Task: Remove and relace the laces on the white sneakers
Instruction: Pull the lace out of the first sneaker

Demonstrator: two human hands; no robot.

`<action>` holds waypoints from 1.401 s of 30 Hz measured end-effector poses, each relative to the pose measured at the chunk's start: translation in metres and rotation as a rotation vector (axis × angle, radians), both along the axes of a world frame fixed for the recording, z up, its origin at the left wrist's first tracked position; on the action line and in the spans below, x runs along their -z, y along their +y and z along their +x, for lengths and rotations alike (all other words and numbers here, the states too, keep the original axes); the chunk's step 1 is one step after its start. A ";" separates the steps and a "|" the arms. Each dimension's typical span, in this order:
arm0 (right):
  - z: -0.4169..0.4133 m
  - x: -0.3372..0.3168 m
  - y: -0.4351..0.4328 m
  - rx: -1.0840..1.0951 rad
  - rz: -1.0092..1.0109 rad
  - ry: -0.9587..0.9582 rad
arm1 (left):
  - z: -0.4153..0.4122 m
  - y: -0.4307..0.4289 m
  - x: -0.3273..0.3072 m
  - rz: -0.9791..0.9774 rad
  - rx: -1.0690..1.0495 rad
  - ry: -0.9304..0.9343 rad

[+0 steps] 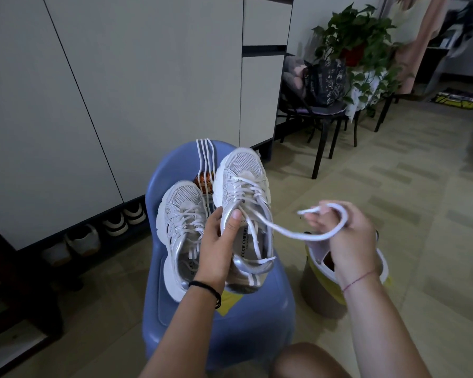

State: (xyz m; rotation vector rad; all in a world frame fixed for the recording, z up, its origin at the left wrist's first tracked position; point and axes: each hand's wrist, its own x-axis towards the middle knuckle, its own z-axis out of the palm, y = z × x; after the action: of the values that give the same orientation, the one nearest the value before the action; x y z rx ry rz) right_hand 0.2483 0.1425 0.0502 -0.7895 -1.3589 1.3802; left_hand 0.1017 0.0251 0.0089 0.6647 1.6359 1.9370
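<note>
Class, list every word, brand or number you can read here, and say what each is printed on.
"CECE CHERRY": insole of the sneaker in the left hand.
Smaller line under it: too small to read.
Print inside the other sneaker: mostly hidden, unreadable.
White print on the black bag: blurred.
</note>
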 end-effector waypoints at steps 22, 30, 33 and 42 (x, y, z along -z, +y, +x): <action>-0.054 -0.027 -0.011 -0.369 0.563 -0.620 | 0.001 -0.001 0.001 -0.060 0.061 0.123; -0.056 -0.017 -0.015 -0.479 0.067 -0.053 | 0.004 0.001 -0.001 -0.045 0.053 0.098; -0.057 -0.016 -0.016 -0.528 -0.322 0.341 | 0.002 0.000 -0.002 -0.043 0.051 0.072; -0.057 -0.023 -0.020 -0.260 0.476 -0.559 | 0.003 -0.002 0.001 -0.121 0.024 0.204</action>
State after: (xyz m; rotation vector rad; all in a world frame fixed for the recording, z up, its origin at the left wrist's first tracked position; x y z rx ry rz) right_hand 0.1910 0.1226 0.0728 -0.7116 -2.1897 0.9817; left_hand 0.1042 0.0232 0.0079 0.8522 1.8423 1.7856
